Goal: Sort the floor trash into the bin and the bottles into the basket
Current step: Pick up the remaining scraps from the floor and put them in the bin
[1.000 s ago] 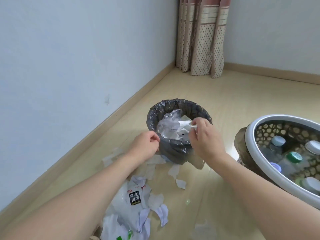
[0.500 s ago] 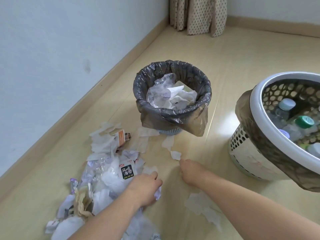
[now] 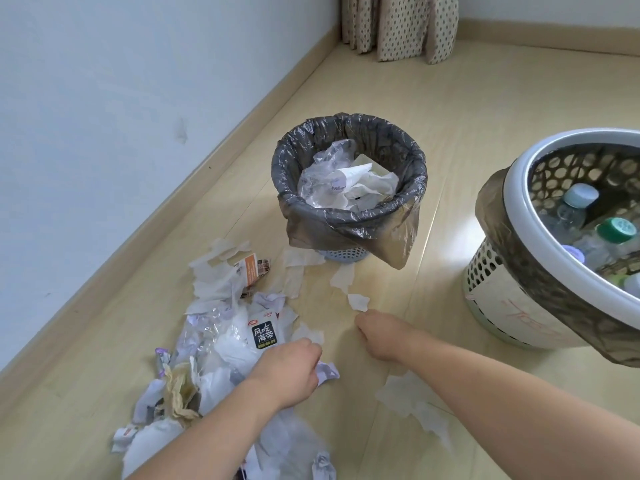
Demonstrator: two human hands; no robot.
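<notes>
Both hands are down at the floor (image 3: 485,98), knuckles up, fingers curled under. Left hand (image 3: 287,372) sits on the near edge of the trash pile (image 3: 221,344); its fingertips are buried in the paper, and a lilac scrap (image 3: 327,370) pokes out from beneath it. Whether the fingers actually pinch paper cannot be told. Right hand (image 3: 382,336) rests fist-like on bare floor just near of a small white scrap (image 3: 358,302); its fingertips are hidden, so the grip cannot be told either. Both forearms enter from the lower edge, the left across the pile, the right from the lower right corner.

Pile lies left of centre near the baseboard: torn white paper, clear film, a packet (image 3: 265,334) with a black label, an orange-and-white carton (image 3: 251,270) at its far side. Loose white strips trail toward the bin (image 3: 349,188). A crumpled tissue (image 3: 412,401) lies under the right forearm.

Bin stands at mid floor, lined with a grey bag, holding white paper and clear plastic. Basket (image 3: 540,216) sits at the right edge, white-rimmed, perforated, brown bag draped over its rim. Bottles (image 3: 575,206) lie inside: one pale blue cap, one green cap visible.

Curtain (image 3: 398,26) hangs at the far corner.
</notes>
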